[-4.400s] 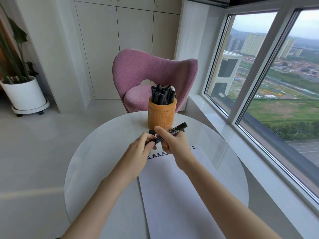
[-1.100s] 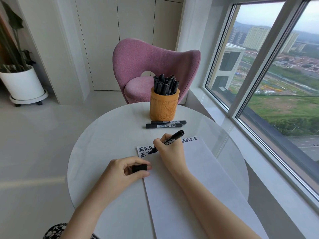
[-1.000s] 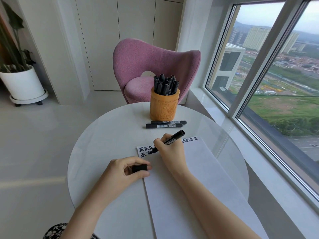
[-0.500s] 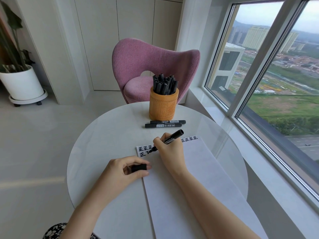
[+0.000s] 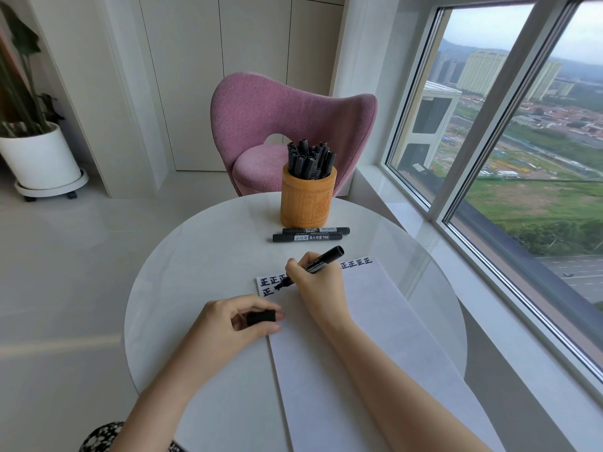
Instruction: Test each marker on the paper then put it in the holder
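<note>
Head view. Mid-test: uncapped marker (image 5: 321,260) pinched in right grip (image 5: 318,285), tip on paper (image 5: 375,353), second row. Loose cap (image 5: 261,317) pinched in left grip (image 5: 228,324). Crowded holder (image 5: 308,200); two markers (image 5: 310,234) lying just beside, likely untested.

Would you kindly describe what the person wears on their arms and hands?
Both forearms are bare, no sleeve reaching them. The left hand and right hand carry no gloves, and I see no ring, watch or bracelet. Black fabric with white speckles shows by the left elbow.
</note>
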